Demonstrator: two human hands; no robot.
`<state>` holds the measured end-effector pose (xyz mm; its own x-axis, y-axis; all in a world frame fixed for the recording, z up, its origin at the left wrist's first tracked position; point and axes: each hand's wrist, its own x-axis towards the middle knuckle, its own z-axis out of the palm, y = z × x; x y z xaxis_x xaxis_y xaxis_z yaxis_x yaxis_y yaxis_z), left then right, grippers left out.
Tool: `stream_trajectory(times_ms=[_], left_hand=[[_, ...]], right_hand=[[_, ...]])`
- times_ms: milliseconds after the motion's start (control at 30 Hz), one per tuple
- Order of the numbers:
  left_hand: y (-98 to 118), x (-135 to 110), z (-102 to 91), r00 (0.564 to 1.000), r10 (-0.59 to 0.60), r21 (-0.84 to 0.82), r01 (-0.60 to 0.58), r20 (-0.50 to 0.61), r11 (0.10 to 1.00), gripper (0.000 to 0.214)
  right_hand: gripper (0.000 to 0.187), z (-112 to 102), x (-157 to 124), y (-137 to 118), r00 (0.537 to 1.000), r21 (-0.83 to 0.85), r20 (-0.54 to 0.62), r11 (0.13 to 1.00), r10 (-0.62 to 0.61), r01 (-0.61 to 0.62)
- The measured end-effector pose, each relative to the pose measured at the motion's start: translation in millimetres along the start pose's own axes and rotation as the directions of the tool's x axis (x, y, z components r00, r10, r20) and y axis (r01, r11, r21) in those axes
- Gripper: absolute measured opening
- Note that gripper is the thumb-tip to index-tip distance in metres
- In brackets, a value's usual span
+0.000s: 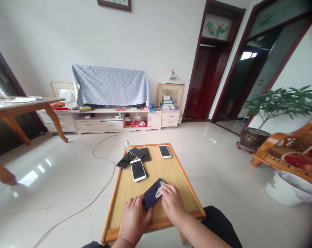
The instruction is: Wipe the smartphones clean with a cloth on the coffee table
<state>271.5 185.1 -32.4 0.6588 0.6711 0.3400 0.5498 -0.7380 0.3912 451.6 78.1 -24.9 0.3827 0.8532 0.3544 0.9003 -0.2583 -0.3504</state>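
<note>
1. With the left hand [135, 217], gripping the near left end of a dark blue phone [151, 197], thumb on one side and fingers curled on the other.
2. With the right hand [173, 201], pinching a small white wipe [159, 189] in bent fingers and pressing it against the phone's far end. Cannot tell if cloth or paper.
3. Blue phone between both hands, over the near part of a small wooden table [171, 175], on a slant, with the right end farther away. Cannot tell if touching the wood.
4. Just past it, a bit left: a white phone [138, 169], black screen up, on top of a dark thing [146, 171], mostly hidden.
5. Behind that, overlapping: two dark phones [125, 161] and a flat black thing [147, 155], with a pump bottle [127, 148] beside them.
6. Near the far right corner, well apart: a second white phone [165, 151], dark screen up.
7. Across the shiny floor [197, 144]: a long pale cabinet [99, 126] under a dotted blue cloth [113, 86].
8. Off to the right: a potted plant [254, 137], a wooden seat [274, 141] and a white bucket [282, 191].
</note>
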Motion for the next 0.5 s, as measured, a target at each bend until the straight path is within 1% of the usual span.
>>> stream_trajectory(times_ms=[67,233,367,500], left_hand=[[-1,0,1.4,0.999,0.038,-0.003,-0.038,-0.012,0.999,0.031],[-1,2,-0.6,0.993,0.116,-0.003,-0.117,-0.023,0.993,0.024],[-3,3,-1.3,0.99,0.138,0.004,-0.138,-0.027,0.99,0.023],[-8,2,3.9,0.989,0.135,-0.014,-0.136,-0.063,0.991,0.025]], right_hand=[[0.035,-5,1,-5,0.999,0.026,-0.023,0.999,-0.025,0.026],[0.028,-15,12,-14,0.997,0.056,-0.072,0.998,0.003,0.002],[0.032,-17,21,-15,0.993,0.102,-0.119,0.995,0.001,0.011],[0.036,-16,28,-12,0.985,0.177,-0.174,0.984,0.005,0.026]])
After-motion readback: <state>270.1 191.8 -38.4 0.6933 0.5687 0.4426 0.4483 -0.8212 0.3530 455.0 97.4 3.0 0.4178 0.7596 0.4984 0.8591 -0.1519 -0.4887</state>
